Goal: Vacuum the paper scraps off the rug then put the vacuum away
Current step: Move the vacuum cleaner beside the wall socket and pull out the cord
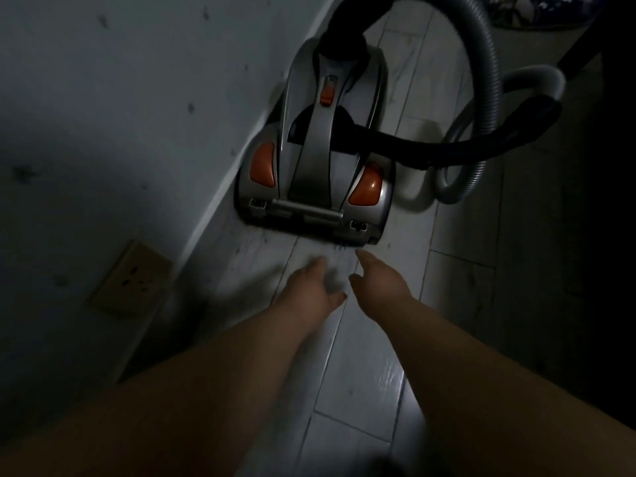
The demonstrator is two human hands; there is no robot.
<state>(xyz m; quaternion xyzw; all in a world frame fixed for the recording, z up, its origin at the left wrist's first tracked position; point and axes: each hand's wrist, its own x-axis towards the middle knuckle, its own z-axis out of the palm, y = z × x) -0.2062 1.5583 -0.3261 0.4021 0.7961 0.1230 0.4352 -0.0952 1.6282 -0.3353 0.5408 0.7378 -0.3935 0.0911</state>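
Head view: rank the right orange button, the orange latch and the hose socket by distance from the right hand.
1. right orange button, near end, just ahead of the right hand.
2. orange latch, midway along the top.
3. hose socket, far end.

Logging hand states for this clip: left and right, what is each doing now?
Left hand: open, holds nothing, blurred, just short of the vacuum.
Right hand: open, holds nothing.

A pale wall point(103, 98) is running along the left, carrying a tan socket plate point(132, 280); pale floor tiles point(361, 356) are reflecting light.
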